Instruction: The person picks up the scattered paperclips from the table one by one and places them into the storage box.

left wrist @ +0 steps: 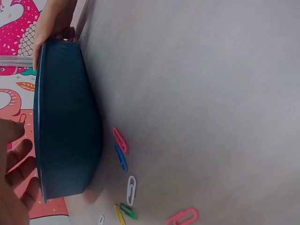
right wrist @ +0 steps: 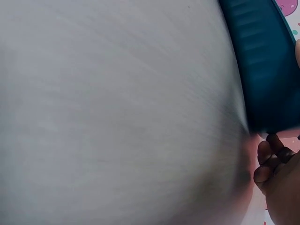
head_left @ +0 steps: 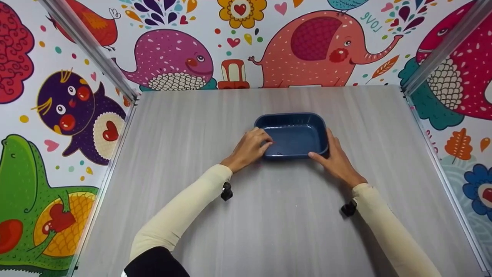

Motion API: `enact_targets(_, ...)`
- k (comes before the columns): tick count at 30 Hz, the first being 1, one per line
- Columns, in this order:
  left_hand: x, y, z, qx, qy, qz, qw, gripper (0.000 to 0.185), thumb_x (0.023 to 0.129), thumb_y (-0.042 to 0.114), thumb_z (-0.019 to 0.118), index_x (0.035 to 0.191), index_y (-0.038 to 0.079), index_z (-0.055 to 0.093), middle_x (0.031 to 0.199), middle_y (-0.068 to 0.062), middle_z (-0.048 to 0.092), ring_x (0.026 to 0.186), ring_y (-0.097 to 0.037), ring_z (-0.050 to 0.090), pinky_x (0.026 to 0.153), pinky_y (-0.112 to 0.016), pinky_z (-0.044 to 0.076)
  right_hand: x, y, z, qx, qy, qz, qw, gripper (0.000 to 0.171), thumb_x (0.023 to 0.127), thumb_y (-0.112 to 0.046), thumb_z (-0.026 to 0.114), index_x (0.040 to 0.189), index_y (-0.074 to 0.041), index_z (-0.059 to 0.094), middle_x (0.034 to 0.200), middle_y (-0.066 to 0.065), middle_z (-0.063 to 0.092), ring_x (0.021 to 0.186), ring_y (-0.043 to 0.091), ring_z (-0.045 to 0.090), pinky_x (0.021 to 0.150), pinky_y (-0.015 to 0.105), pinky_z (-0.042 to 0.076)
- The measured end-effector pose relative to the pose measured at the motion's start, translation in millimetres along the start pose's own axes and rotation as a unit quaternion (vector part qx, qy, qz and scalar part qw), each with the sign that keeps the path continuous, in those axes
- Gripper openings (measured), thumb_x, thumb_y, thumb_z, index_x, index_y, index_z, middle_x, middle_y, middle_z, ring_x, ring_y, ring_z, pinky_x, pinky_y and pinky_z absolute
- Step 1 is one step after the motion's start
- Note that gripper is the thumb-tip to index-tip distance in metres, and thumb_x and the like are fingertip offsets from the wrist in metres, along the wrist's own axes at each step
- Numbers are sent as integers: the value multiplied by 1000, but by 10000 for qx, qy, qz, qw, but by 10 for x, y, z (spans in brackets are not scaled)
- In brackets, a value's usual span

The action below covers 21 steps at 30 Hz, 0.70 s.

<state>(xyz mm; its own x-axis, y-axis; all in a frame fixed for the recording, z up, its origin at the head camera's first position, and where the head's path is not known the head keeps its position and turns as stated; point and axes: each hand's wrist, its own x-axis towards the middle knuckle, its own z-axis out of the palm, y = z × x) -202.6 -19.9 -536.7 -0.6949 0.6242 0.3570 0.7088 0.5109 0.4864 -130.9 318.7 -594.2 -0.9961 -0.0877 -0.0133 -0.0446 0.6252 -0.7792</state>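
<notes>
A dark blue rectangular tray [head_left: 292,116] sits at the middle of the grey table, nothing showing inside it. My left hand [head_left: 251,148] grips its left end, fingers curled over the rim. My right hand [head_left: 336,157] holds the right end, thumb on the near corner and fingers along the side. In the left wrist view the tray's outer wall [left wrist: 65,131] fills the left, with my left fingers [left wrist: 16,187] at its rim and my right hand [left wrist: 54,21] at its far end. Beside that wall lie several paper clips: pink [left wrist: 119,139], blue [left wrist: 121,157], white [left wrist: 131,190]. The right wrist view shows the tray [right wrist: 262,61] above my right fingers [right wrist: 267,164].
The grey table [head_left: 269,215] is closed in by walls with cartoon animals [head_left: 307,42]. Metal frame posts [head_left: 88,46] rise at the back corners, and rails run along the left and right edges. More clips, green [left wrist: 127,211] and pink [left wrist: 183,216], lie nearer my left wrist.
</notes>
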Motion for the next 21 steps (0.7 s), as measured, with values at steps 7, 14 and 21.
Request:
enact_targets(7, 59, 3, 7, 277, -270, -83, 9992, 14, 106, 15, 76, 111, 6, 84, 110, -8, 78, 105, -28, 67, 88, -45, 53, 4, 2, 8, -1, 52, -102, 9999, 112, 103, -51, 76, 179, -20, -1, 178, 25, 18, 162, 46, 28, 127, 71, 23)
enact_targets(14, 150, 6, 1, 237, -601, -14, 9979, 17, 109, 16, 72, 114, 5, 84, 115, -10, 79, 112, -29, 67, 94, -46, 54, -10, 3, -6, -21, 105, -151, 9998, 111, 103, -47, 77, 178, -18, 0, 176, 28, 21, 160, 48, 30, 126, 72, 25)
enact_targets(21, 263, 56, -7, 395, -913, 146, 9949, 17, 109, 18, 72, 114, 8, 84, 115, -9, 78, 111, -28, 67, 91, -45, 55, -5, -4, 7, -9, 100, -166, 9998, 112, 103, -47, 77, 178, -19, 0, 174, 30, 24, 158, 48, 33, 125, 71, 26)
